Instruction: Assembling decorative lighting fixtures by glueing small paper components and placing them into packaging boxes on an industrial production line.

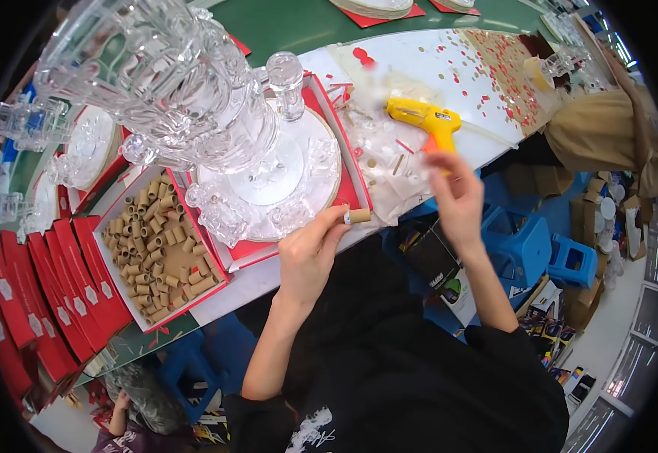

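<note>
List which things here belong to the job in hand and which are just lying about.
Job in hand:
cardboard tube, pinched in the left grip
yellow glue gun, by the blurred right grip; contact unclear
box of similar tubes, probably

Lying about, as far as I can judge:
scattered confetti
blue stool

The left grip (311, 248) pinches, its forearm (278, 343) toward one o'clock; the right grip (461, 202) spreads loosely, fingertips blurred.
</note>
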`<state>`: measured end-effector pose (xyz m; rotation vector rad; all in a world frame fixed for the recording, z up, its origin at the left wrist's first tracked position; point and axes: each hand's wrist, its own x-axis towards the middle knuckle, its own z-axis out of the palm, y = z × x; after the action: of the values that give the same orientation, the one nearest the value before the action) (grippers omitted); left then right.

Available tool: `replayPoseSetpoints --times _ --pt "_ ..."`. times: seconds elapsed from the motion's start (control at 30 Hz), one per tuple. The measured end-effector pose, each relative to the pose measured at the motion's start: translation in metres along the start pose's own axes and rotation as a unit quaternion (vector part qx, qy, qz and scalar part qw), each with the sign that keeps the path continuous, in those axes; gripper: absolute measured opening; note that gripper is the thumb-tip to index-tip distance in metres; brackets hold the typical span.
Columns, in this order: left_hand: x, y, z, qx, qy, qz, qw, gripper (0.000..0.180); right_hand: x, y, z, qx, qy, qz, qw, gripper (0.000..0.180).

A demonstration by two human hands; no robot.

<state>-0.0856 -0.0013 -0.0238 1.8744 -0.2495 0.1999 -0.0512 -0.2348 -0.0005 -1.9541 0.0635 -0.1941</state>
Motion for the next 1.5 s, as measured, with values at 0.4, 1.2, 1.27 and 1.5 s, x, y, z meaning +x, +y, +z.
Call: replayPoseSetpoints --times 0.4,1.2,1.27,1.5 --pt "0.003 0.003 0.008 -0.066 -0.023 -0.068 0.995 0.020 0.076 0.049 -0.062 -0.175 -0.145 0.249 0.941 0.047" --pt "-0.004 0.005 0.009 -0.052 -0.016 -0.126 0.991 0.020 -0.077 0.022 -0.043 0.458 -0.267 0.200 0.824 0.044" --pt "-0.005 0.006 0.010 -0.049 -0.014 -0.131 0.990 0.020 -0.076 0.026 -0.042 0.443 -0.258 0.194 0.836 0.045" --pt "-0.004 0.007 0.011 -0.043 -0.010 -0.126 0.991 0.020 -0.071 0.029 -0.043 0.419 -0.240 0.208 0.851 0.026"
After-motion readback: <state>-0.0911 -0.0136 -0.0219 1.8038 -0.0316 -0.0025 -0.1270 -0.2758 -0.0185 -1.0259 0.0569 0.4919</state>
